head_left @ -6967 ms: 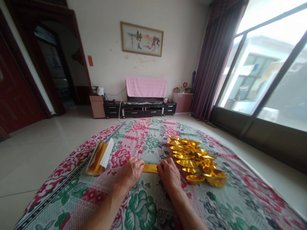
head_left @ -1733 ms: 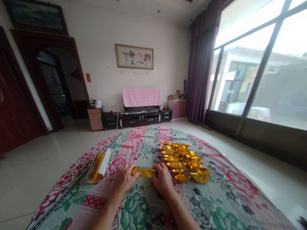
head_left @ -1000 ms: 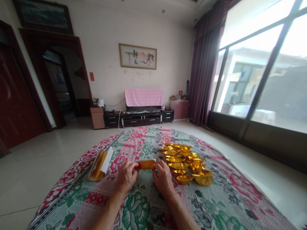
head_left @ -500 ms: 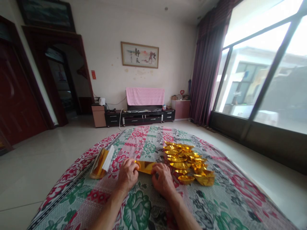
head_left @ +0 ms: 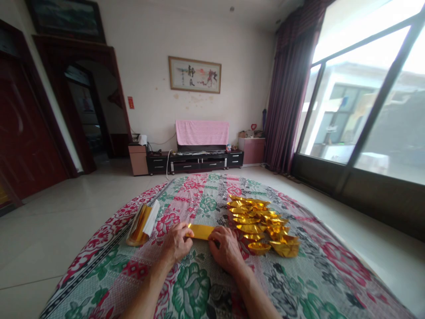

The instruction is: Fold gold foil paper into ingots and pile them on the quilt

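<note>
A folded strip of shiny gold foil paper [head_left: 200,232] lies crosswise between my two hands on the flowered tablecloth [head_left: 189,288]. The fingers of my left hand [head_left: 179,241] are closed on its left end. At the right end, my right hand [head_left: 226,249] has its fingers curled over the paper. Just right of that hand stand rows of folded gold paper ingots [head_left: 259,228], boat-shaped with pointed ends. To the left lies a stack of gold foil sheets [head_left: 142,223] with a white wrapper, partly curled up.
The round table's edge curves around at both sides. Beyond it, a low black TV cabinet [head_left: 199,164] stands against the wall, with a pink cloth [head_left: 202,132] over the television. Purple curtains [head_left: 287,97] and large windows are at the right.
The gold strip now looks flatter and more evenly lit. Both hands keep hold of its ends with only slight finger movement. The view has shifted a little.
</note>
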{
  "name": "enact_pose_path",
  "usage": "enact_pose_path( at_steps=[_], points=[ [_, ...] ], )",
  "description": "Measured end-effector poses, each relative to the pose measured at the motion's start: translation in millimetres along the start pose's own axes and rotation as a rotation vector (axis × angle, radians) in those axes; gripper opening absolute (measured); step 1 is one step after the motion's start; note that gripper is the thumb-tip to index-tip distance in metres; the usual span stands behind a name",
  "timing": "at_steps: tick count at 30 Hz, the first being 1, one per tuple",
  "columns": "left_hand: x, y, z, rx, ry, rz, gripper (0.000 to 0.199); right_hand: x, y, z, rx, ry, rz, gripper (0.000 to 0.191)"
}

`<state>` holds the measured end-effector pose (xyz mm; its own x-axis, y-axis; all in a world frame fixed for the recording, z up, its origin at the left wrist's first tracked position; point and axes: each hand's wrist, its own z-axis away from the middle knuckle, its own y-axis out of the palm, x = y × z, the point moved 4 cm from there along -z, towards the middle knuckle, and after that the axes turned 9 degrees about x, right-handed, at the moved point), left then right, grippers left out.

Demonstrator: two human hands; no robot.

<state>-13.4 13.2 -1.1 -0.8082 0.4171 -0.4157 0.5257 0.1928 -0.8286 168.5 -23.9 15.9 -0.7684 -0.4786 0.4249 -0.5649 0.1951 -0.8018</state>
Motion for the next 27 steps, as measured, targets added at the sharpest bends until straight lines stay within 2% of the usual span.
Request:
enact_pose_path(
  at_steps=[4,10,18,27],
  points=[
    [0.8,-5.5,-0.3,0.077,-0.003,0.079,0.013,-1.1,0.0,-0.6,-0.022,-0.006,-0.017,0.013],
    [-0.3,-10.6,-1.1,0.111,-0.027,0.095,0.020,-4.0,1.6,-2.9,-0.040,0.004,-0.029,0.018],
    [5.8,-2.1,-2.5,0.048,-0.029,0.054,0.019,-5.0,3.0,-5.2,-0.020,0.045,0.001,0.020],
    [7.2,2.7,-4.2,0.010,-0.072,0.011,0.019,-9.3,0.6,-5.7,-0.055,0.094,0.021,0.021]
  ],
)
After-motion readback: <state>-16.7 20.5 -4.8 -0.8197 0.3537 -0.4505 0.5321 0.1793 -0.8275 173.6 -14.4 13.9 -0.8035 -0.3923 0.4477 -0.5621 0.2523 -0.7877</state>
